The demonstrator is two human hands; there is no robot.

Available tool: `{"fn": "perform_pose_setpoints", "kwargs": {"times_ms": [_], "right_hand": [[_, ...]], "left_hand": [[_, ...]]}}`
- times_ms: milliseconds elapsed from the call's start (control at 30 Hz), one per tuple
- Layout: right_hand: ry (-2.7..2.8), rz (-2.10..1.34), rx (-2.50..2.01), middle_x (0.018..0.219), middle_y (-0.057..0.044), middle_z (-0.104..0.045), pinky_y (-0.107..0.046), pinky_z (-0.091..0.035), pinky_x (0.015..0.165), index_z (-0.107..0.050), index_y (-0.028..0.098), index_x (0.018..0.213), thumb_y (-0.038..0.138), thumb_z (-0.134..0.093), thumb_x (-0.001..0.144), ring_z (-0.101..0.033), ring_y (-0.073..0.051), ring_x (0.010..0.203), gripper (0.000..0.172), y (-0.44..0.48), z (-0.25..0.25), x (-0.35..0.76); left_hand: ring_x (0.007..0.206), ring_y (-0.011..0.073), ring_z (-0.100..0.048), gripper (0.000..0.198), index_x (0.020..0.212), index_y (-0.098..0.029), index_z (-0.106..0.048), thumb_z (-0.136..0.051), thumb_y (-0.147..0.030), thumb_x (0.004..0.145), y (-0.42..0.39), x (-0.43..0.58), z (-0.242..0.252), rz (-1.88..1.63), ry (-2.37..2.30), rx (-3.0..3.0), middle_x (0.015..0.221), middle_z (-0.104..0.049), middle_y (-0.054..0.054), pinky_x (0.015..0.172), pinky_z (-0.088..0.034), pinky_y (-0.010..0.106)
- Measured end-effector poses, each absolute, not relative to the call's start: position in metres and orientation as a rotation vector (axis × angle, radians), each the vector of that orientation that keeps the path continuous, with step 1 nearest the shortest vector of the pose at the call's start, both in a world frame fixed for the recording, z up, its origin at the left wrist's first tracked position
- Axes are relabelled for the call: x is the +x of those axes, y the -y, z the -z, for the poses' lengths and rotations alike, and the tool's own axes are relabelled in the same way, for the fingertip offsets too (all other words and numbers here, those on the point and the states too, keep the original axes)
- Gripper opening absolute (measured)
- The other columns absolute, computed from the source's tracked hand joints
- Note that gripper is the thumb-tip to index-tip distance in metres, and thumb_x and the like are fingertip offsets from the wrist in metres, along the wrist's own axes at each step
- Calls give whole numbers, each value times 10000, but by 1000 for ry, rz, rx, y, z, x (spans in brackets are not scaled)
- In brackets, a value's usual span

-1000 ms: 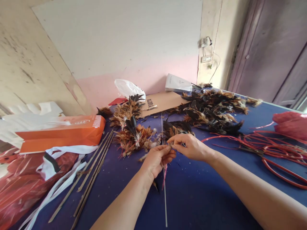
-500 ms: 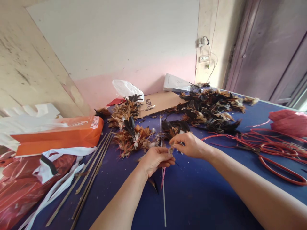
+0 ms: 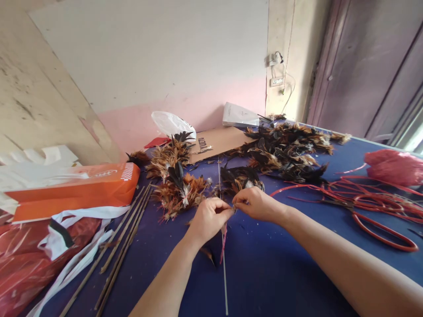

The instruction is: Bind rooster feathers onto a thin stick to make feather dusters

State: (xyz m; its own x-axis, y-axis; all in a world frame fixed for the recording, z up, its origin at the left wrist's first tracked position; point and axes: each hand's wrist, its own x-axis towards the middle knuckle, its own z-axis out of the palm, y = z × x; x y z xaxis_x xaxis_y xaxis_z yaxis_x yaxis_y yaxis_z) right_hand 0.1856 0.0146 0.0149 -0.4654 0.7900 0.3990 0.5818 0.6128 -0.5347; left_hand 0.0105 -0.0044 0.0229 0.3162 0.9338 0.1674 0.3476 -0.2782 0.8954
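Close together over the blue table [image 3: 251, 268], both my hands are closed in a pinch. My left hand [image 3: 213, 215] has thumb and fingers pressed together at a small thing, mostly hidden by the fingers. Its fingertips nearly meet those of my right hand [image 3: 251, 203], which also pinches at that spot. A pink plastic strip [image 3: 224, 244] hangs beneath my left hand. On the table by my left wrist lies a dark-tipped feather [image 3: 209, 254]. Just behind my right hand sits a dark feather bundle [image 3: 239, 176]; brown feather bundles [image 3: 185, 189] lie beyond my left hand.
More feather bundles [image 3: 287, 149] spread at the back right, beside a cardboard sheet [image 3: 221, 140]. On the right are red-handled scissors [image 3: 380, 233], red plastic strips [image 3: 373, 198] and a red bundle [image 3: 395, 167]. Thin sticks [image 3: 125, 246] and an orange bag [image 3: 76, 189] lie left.
My left hand has turned, its back now more upward, and its fingers have closed toward my right fingertips. The small brownish thing seen between the hands is now mostly hidden. The view shifted slightly.
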Motion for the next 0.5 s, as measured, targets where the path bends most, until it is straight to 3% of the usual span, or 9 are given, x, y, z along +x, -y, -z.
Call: {"fn": "perform_pose_setpoints", "kwargs": {"times_ms": [100,233,367,500], "right_hand": [[2208,-515,-1114,623,-7,-631,-199,-377,539,-638,147,644,205,-487,724,-529,-102,577,181,-13,-16,186],[2115,-738,-1149,620,1,-617,-199,-353,494,-586,147,584,297,-511,721,-495,-95,552,217,-13,-22,188],[2004,-1102,-1053,733,-21,-651,-204,-382,525,-583,145,621,329,-537,712,-534,-103,606,211,-14,-24,190],[1886,-1403,-947,715,-23,-641,-218,-421,607,-598,128,674,308,-580,694,-555,-103,647,181,-15,-20,191]], "left_hand": [[665,130,-566,130,596,-144,-654,-672,-270,622,2,12,-18,-1071,-994,1650,753,-638,54,591,-420,207],[485,74,-499,177,719,-128,-639,-649,-295,664,-5,10,-6,-1004,-854,1176,573,-585,10,459,-357,175],[480,65,-525,194,704,-133,-599,-674,-301,642,-8,10,0,-1013,-780,1051,683,-636,29,426,-352,164],[461,60,-519,230,721,-108,-611,-656,-326,664,-6,12,0,-964,-822,1153,619,-612,29,424,-372,160]]}}
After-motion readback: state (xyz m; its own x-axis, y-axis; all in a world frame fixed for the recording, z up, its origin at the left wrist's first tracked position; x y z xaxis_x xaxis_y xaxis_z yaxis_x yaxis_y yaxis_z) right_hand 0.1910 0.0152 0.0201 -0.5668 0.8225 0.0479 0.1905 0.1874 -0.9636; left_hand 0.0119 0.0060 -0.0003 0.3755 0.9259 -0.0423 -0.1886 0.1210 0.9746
